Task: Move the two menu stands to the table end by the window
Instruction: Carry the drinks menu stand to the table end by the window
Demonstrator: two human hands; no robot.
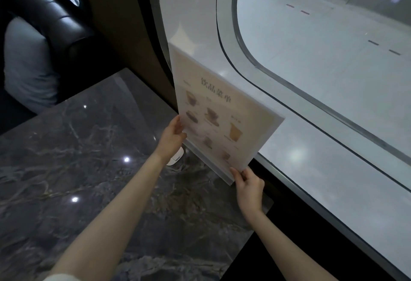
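Note:
A clear acrylic menu stand (222, 111) with a cream drinks menu stands upright at the window end of the dark marble table (89, 169). My left hand (173, 140) grips its left edge near the bottom. My right hand (249, 187) holds its lower right corner at the base. A second panel edge shows just behind the front sheet; I cannot tell whether it is a separate stand. The base rests at or just above the table edge by the window.
A small white object (176, 158) lies on the table under my left wrist. The curved window (311, 58) and its white sill run along the right. A black leather seat (44, 13) with a grey cushion (29, 67) stands beyond the table's far end.

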